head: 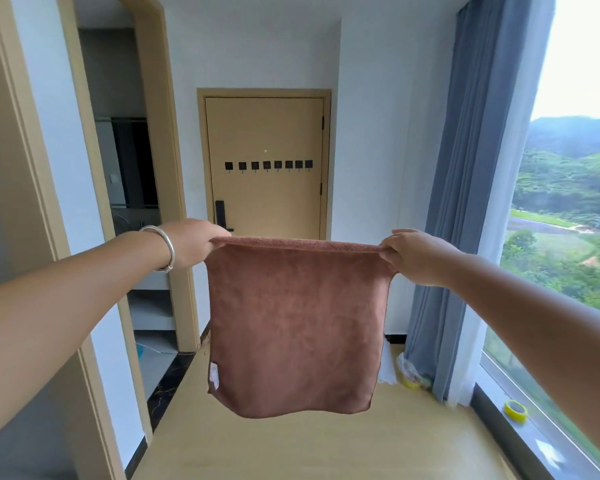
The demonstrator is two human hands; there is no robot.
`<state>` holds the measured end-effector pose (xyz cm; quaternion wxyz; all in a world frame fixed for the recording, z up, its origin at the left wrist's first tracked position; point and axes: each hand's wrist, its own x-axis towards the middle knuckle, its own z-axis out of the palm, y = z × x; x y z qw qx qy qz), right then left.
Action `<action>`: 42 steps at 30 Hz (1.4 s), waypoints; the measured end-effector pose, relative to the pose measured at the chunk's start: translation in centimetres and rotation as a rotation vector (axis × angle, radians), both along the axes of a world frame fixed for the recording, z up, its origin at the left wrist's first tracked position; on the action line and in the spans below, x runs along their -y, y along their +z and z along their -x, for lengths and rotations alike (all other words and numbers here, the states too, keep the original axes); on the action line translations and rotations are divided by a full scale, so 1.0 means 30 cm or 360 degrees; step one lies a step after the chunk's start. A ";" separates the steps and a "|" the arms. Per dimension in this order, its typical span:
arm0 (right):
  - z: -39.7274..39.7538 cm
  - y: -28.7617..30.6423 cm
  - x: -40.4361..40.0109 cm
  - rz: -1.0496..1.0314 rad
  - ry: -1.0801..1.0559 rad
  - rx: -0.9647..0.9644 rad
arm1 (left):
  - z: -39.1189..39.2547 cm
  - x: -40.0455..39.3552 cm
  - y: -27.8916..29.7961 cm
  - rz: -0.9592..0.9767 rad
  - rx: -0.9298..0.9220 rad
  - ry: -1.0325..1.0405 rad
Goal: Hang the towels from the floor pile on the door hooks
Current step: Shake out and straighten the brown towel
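Note:
A brown towel (295,323) hangs flat in front of me, stretched by its top edge. My left hand (191,242), with a silver bangle at the wrist, pinches the top left corner. My right hand (413,252) pinches the top right corner. A white label shows at the towel's lower left. Straight ahead stands a tan door (267,202) with a row of several black hooks (269,165), all bare. The door is some way beyond the towel. No floor pile is in view.
An open doorway (132,202) on the left leads to a darker room. On the right are a blue curtain (465,202) and a large window. A yellow tape roll (515,408) lies on the sill, and small items (409,374) sit by the curtain's foot. The floor is tan.

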<state>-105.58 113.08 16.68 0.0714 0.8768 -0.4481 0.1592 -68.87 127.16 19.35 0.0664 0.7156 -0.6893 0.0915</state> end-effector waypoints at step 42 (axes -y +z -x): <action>-0.932 0.018 1.387 -0.0013 0.0111 -0.0114 | -0.826 1.229 -0.051 -0.0032 0.0119 0.0242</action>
